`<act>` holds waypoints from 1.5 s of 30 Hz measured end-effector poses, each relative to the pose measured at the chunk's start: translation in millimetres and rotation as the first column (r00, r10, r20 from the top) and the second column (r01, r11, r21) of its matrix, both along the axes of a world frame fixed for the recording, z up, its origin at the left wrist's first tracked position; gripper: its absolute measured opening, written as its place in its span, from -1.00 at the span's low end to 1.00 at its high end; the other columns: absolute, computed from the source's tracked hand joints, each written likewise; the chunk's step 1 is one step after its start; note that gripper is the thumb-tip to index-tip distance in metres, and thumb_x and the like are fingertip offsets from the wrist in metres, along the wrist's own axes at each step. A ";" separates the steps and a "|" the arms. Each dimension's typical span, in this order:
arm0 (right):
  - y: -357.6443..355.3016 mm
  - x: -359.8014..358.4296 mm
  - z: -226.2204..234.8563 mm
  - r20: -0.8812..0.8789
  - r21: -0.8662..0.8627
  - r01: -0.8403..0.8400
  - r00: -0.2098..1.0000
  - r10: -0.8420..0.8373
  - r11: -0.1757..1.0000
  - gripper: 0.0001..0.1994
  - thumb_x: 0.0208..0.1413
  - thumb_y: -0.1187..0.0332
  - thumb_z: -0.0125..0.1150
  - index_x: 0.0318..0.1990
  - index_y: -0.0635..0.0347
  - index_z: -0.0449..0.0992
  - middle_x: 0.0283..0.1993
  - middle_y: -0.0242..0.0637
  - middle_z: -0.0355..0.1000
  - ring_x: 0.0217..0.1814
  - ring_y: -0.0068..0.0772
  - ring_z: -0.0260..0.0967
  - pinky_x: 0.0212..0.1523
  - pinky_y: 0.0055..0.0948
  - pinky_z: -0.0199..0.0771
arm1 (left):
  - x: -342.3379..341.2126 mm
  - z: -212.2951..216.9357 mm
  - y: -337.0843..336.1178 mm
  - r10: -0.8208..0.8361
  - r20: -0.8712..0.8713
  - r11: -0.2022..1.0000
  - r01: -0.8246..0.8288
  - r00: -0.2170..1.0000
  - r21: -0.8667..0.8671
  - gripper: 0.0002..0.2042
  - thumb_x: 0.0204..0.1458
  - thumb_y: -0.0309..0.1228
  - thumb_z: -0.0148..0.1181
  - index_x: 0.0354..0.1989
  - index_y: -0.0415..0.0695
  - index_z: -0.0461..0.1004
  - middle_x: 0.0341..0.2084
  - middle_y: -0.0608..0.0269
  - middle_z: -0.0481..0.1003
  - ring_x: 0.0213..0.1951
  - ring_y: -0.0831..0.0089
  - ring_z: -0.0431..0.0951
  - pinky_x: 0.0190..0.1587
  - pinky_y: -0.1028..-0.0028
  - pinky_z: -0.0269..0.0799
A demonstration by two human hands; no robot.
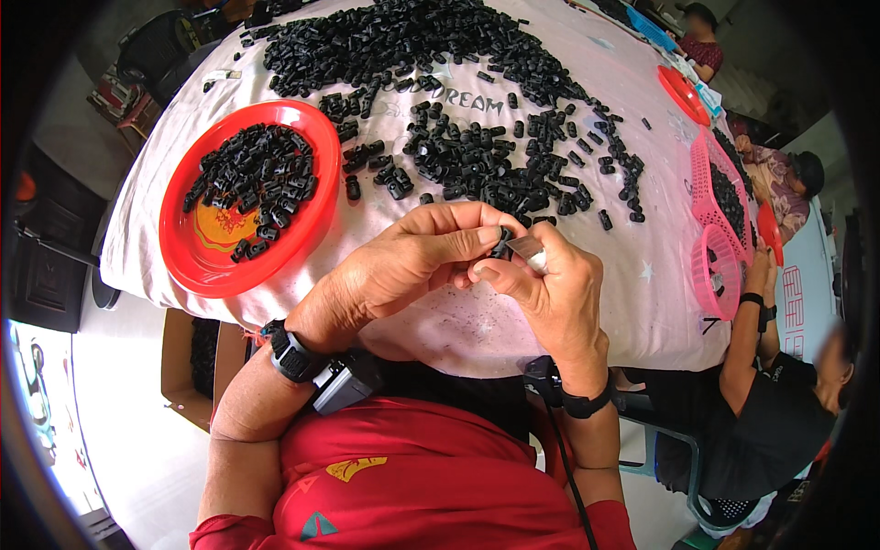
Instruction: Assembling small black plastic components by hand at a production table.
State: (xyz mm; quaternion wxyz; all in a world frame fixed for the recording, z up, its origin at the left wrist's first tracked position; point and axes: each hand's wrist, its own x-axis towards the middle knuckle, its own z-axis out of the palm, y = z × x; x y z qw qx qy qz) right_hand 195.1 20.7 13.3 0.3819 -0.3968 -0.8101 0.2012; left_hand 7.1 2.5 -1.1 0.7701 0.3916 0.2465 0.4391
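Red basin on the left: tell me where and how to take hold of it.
Grip the red basin by its rim at two opposite points, left and right, coming from the near side. The rim is round and broad, and loose black pieces crowd its far right, leaving the near side freer. It holds a heap of pieces, so it is probably best kept level.

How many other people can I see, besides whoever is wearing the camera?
3: a person in a dark red shirt at upper right, a person in a patterned shirt below, and a person in a black shirt at lower right. Others may be hidden.
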 end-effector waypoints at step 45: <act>3.1 2.6 -4.0 0.134 0.089 0.020 0.991 -0.032 0.996 -0.43 -0.18 -0.22 0.33 -0.60 0.15 0.34 -0.70 -0.28 0.35 -0.69 -0.24 0.36 -0.66 -0.36 0.32 | 0.0 -4.8 0.9 0.016 -0.046 1.000 -0.016 0.999 -0.003 -0.73 0.20 -0.32 0.08 -0.03 -0.23 0.44 -0.25 0.37 0.51 -0.29 0.69 0.44 -0.22 0.66 0.34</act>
